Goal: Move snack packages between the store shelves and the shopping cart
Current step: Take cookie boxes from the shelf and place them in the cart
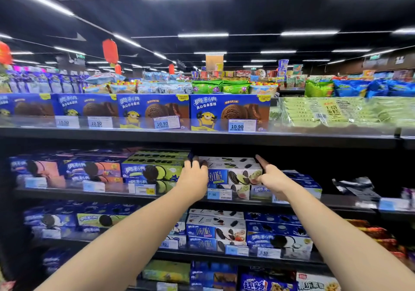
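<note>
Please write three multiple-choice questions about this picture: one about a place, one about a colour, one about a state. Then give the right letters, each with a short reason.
1. Which shelf do the left hand and the right hand reach?
A) top shelf
B) second shelf
C) lowest shelf

2. What colour are the hanging lanterns?
A) red
B) green
C) white

3. The white cookie box between the hands is:
A) in a cart
B) on its stack on the shelf
C) torn open

Answers:
1 B, both hands are just under the top shelf.
2 A, they are bright red.
3 B, it sits closed on another box, with one hand at each end.
</note>
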The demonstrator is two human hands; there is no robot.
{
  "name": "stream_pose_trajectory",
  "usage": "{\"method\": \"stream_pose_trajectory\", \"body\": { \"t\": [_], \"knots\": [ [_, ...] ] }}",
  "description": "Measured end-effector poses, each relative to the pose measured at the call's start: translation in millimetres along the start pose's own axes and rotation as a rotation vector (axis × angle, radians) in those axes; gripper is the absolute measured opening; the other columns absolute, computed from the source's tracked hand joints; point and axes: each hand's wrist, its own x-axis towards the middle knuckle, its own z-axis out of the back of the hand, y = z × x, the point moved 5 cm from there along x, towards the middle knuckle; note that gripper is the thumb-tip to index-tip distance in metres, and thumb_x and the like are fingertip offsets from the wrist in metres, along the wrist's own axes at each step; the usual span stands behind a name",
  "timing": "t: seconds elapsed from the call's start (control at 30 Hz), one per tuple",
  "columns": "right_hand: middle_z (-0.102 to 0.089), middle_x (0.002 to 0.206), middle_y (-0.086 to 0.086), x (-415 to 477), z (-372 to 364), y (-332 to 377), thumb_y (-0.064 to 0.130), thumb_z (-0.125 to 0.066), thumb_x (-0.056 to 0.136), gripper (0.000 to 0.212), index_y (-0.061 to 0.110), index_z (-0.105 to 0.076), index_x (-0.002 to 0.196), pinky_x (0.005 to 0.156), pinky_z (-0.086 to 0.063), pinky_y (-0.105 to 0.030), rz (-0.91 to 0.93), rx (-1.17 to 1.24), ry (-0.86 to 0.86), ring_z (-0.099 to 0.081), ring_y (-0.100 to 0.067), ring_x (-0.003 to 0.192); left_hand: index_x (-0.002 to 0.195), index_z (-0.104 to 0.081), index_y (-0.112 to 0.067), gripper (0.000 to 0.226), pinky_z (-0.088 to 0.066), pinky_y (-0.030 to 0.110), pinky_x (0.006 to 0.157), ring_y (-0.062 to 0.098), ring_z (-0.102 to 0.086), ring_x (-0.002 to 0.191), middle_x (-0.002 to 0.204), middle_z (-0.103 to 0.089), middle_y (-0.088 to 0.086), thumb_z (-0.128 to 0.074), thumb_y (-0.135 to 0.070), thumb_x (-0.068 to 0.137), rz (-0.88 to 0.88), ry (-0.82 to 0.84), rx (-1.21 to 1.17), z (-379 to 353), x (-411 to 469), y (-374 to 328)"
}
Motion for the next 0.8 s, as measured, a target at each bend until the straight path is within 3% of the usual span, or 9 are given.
{"method": "stream_pose_trajectory", "body": {
  "t": [0.1,0.23,0.37,0.5,0.63,0.7,0.8],
  "knots": [
    [-0.036,0.159,0.002,1.1,-7.4,6.3,-0.003,-0.065,0.091,0.091,0.035,-0.018,0.159,0.096,-0.035,-0.024,0.008,-0.002,0.023,-0.043,-0.012,0.122,0.130,-0.045,-0.009,0.045,-0.037,0.046,0.103,0.037,-0.042,0.123,0.131,-0.049,0.017,-0.062,-0.015,0.088,-0.055,-0.081,0.062,2.5,-3.5,-7.9],
    [-0.033,0.161,0.000,1.7,-18.4,16.8,-0.001,-0.057,0.095,0.085,0.036,-0.016,0.159,0.091,-0.041,-0.023,0.038,-0.123,0.019,-0.049,-0.017,0.121,0.139,-0.042,-0.011,0.052,-0.030,0.051,0.112,0.036,-0.043,0.130,0.138,-0.050,0.015,-0.061,-0.017,0.091,-0.054,-0.069,0.092,6.0,-3.9,-4.5],
    [-0.033,0.161,-0.001,-2.4,-27.2,15.8,0.001,-0.052,0.097,0.078,0.031,-0.017,0.160,0.106,-0.036,-0.026,0.038,-0.164,-0.047,-0.042,-0.024,0.141,0.148,-0.034,-0.013,0.063,-0.026,0.052,0.116,0.035,-0.040,0.136,0.145,-0.047,0.012,-0.061,-0.018,0.092,-0.062,-0.086,0.068,2.6,-8.1,5.7],
    [-0.049,0.151,-0.004,-17.3,-24.0,9.5,0.017,-0.056,0.100,0.058,0.018,-0.035,0.155,0.103,-0.038,-0.026,0.076,-0.196,-0.206,-0.049,-0.024,0.135,0.151,-0.028,-0.014,0.068,-0.024,0.049,0.117,0.034,-0.035,0.136,0.145,-0.042,0.010,-0.060,-0.018,0.091,-0.125,-0.262,-0.003,-2.6,-25.4,2.0],
    [-0.059,0.141,-0.003,-47.8,-28.6,2.0,0.019,-0.052,0.102,0.043,0.022,-0.050,0.145,0.103,-0.043,-0.030,0.164,-0.242,-0.262,-0.055,-0.025,0.129,0.158,-0.024,-0.015,0.065,-0.014,0.047,0.124,0.031,-0.021,0.151,0.161,-0.030,0.009,-0.052,-0.020,0.100,-0.158,-0.344,-0.104,-20.3,-60.3,-8.9],
    [-0.060,0.140,-0.003,-66.1,-35.2,-0.3,0.015,-0.052,0.101,0.044,0.018,-0.051,0.145,0.104,-0.039,-0.024,0.220,-0.275,-0.280,-0.055,-0.024,0.130,0.157,-0.028,-0.017,0.058,-0.014,0.046,0.125,0.029,-0.020,0.152,0.162,-0.031,0.007,-0.048,-0.022,0.103,-0.150,-0.326,-0.147,-29.2,-80.1,-12.8],
    [-0.066,0.123,-0.005,-90.2,-49.1,-3.9,0.012,-0.051,0.100,0.042,0.013,-0.054,0.142,0.095,-0.037,-0.012,0.260,-0.271,-0.296,-0.061,-0.025,0.119,0.154,-0.033,-0.017,0.051,-0.013,0.046,0.124,0.028,-0.022,0.150,0.160,-0.034,0.006,-0.043,-0.026,0.105,-0.117,-0.260,-0.187,-42.7,-110.1,-13.1]
  ]
}}
